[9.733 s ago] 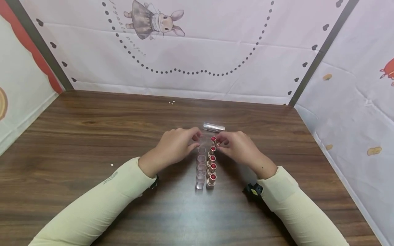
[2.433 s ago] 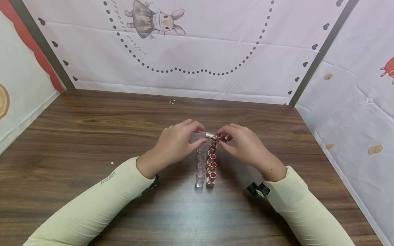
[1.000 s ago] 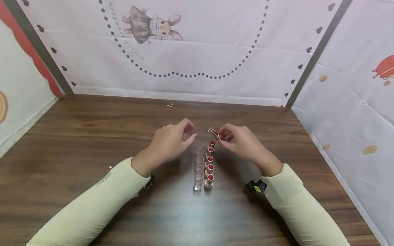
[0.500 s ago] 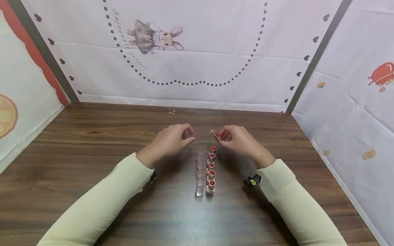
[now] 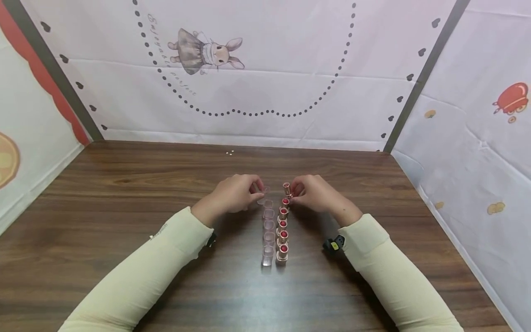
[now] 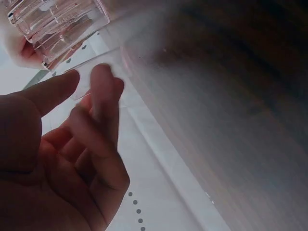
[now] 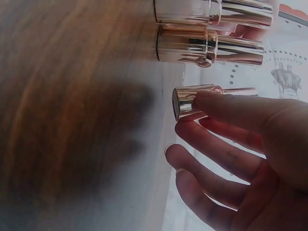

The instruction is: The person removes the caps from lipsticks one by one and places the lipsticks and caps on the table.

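Observation:
In the head view my left hand [image 5: 238, 193] pinches a clear lipstick cap [image 5: 263, 196] between thumb and fingers, at the far end of a row of clear caps [image 5: 267, 251]. Opposite it, my right hand [image 5: 315, 192] holds an uncapped lipstick [image 5: 287, 189] with a red tip, nearly upright, beyond the far end of a row of standing uncapped lipsticks [image 5: 283, 237]. The right wrist view shows thumb and forefinger on the metallic base [image 7: 185, 101] of that lipstick, its dark underside partly visible. Whether the held cap touches the table cannot be told.
The two rows run side by side down the middle of the dark wooden table [image 5: 249, 299]. Several tiny white bits [image 5: 230, 152] lie near the back edge. Printed cloth walls [image 5: 290, 69] enclose the back and both sides.
A capped lipstick lying behind the rows was picked up and its cap pulled off. Both hands have since moved apart and come down with cap and lipstick, at the rows' far ends.

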### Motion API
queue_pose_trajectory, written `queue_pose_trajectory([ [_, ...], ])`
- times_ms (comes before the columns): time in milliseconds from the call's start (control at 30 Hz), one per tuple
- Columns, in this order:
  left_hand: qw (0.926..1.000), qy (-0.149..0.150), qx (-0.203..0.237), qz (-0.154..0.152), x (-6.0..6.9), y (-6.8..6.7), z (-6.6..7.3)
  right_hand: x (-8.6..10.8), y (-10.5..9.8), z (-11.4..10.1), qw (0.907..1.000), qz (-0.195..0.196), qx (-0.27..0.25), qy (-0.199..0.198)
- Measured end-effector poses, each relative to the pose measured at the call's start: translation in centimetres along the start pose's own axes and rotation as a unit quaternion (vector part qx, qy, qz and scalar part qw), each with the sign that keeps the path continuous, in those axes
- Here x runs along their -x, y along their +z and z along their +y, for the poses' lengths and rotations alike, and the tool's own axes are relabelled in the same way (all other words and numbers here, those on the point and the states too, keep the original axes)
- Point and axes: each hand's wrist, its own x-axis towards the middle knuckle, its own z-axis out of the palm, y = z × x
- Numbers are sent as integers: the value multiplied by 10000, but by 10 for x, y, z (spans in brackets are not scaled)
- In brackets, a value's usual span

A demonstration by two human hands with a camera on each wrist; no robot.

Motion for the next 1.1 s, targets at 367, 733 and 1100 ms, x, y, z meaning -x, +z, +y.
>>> queue_pose_trajectory([
  [367,9999,78,-49,-79,2,0,-2,-3,5,-2,9996,-141,221,41],
  [733,9991,144,-349,-177,3,4,-3,-3,11,-1,9995,-167,272,31],
  [1100,9987,123,-479,113,5,3,-1,2,10,-2,9992,-293,264,28],
])
